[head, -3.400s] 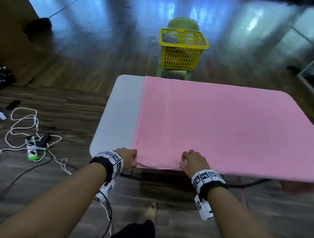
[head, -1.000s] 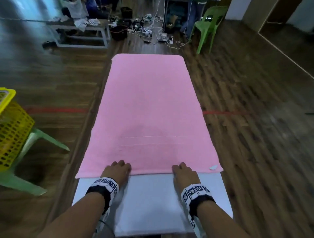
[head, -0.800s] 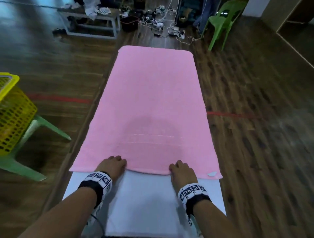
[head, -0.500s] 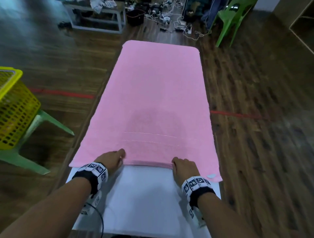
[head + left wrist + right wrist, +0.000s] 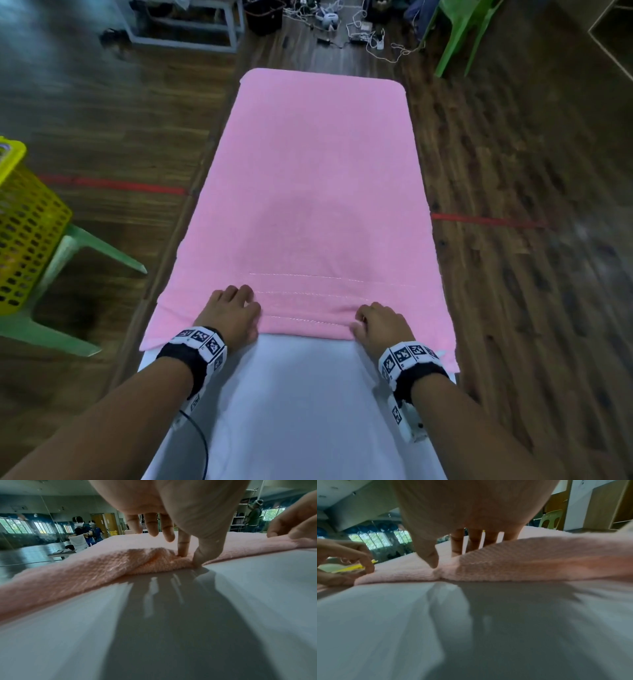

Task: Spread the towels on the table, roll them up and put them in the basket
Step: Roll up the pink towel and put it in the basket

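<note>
A pink towel (image 5: 318,192) lies spread lengthwise over the white table (image 5: 308,394). Its near edge is turned over into a narrow fold (image 5: 154,561) between my hands. My left hand (image 5: 236,311) pinches that fold between thumb and index finger (image 5: 183,545), with the other fingers lifted. My right hand (image 5: 376,322) holds the fold further right, thumb (image 5: 429,557) pressed at its front and fingers (image 5: 458,543) behind it. The outer corners of the towel's near edge still lie flat. The yellow basket (image 5: 24,226) stands on a green stool (image 5: 78,246) to my left.
Bare white tabletop lies between me and the fold. A green chair (image 5: 459,31), a low bench (image 5: 185,24) and tangled cables (image 5: 359,27) sit on the wooden floor beyond the table's far end. Other people (image 5: 84,530) handle towels in the background.
I have gone from the table's long side to its short end. In the last second both hands have lifted the towel's near edge and turned it forward into a fold.
</note>
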